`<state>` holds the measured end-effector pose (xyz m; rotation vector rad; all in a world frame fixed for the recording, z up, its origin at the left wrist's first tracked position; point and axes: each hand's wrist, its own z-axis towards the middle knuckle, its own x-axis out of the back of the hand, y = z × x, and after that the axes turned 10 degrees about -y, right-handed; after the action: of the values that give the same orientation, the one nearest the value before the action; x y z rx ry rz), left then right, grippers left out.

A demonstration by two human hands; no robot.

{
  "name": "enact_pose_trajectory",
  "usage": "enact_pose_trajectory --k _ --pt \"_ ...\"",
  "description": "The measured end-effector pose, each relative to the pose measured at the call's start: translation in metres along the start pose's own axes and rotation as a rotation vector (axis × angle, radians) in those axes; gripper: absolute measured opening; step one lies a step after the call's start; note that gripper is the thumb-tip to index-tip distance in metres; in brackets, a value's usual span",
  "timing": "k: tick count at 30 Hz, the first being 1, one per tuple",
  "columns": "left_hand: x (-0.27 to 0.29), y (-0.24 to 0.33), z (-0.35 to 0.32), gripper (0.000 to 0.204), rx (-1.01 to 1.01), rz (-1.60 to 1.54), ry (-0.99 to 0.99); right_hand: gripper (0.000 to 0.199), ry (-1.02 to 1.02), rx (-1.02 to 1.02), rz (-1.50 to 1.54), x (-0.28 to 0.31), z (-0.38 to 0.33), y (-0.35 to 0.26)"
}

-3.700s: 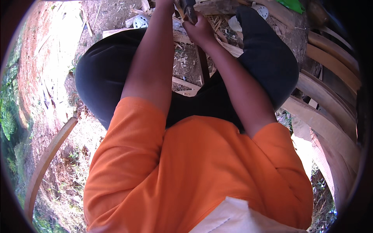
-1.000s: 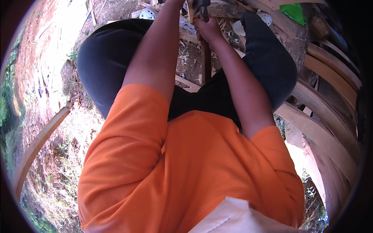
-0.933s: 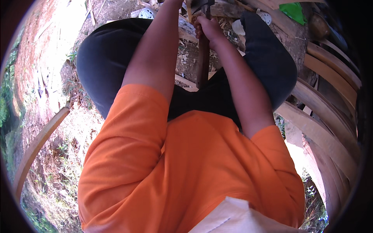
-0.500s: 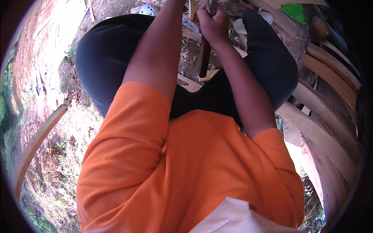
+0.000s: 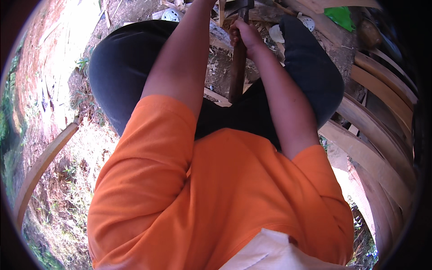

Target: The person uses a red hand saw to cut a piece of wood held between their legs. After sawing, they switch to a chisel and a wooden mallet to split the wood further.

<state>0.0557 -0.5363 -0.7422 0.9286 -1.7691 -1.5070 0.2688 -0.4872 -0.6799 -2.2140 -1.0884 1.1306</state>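
My right hand point(image 5: 246, 37) is wrapped round the wooden handle of a hatchet point(image 5: 237, 74), close below its head. The dark metal head point(image 5: 243, 5) shows at the top edge, and the handle's butt end points back toward my lap. Of my left arm only the forearm and upper arm show; the hand lies beyond the top edge. Near where that forearm leaves the picture stands a thin, pale upright piece of wood point(image 5: 221, 12). Whether my left hand holds it cannot be seen.
Wood shavings and offcuts litter the ground between my crossed legs. Perforated pale clogs point(image 5: 172, 15) show beyond my knees. A bright green object point(image 5: 340, 18) lies at the upper right. Long curved-looking boards point(image 5: 373, 144) lie along the right; another wooden strip point(image 5: 47, 159) lies left.
My right hand has shifted slightly, and the hatchet has come down toward my lap. More of its head and handle now show. My left arm has barely moved.
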Motion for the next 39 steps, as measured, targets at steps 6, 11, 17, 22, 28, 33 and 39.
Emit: enact_pose_trajectory --k 6,11,17,22,28,33,39 --pt "0.003 -0.014 0.004 0.032 -0.062 0.070 0.066 0.019 0.275 0.339 -0.566 -0.044 -0.014 -0.004" --pt "-0.021 0.003 -0.003 0.035 -0.001 0.086 0.049 0.019 0.295 0.319 -0.606 -0.012 0.004 0.016" --pt "0.013 -0.018 0.015 0.032 -0.094 0.128 0.097 0.015 0.187 0.080 -0.584 -0.007 0.015 0.019" --pt "0.007 -0.008 0.003 0.028 -0.004 0.006 0.009 0.014 -0.009 -0.060 0.096 0.008 0.009 0.010" --pt "0.006 -0.006 0.000 0.026 0.002 -0.069 -0.029 0.010 0.187 0.034 -0.526 -0.016 -0.002 0.006" --pt "0.013 -0.007 -0.003 0.029 0.061 -0.092 -0.022 0.010 0.238 0.548 -0.607 -0.047 -0.003 0.003" --pt "0.004 -0.006 0.004 0.031 0.070 -0.140 -0.085 0.013 0.323 0.178 -0.861 0.021 0.038 0.050"
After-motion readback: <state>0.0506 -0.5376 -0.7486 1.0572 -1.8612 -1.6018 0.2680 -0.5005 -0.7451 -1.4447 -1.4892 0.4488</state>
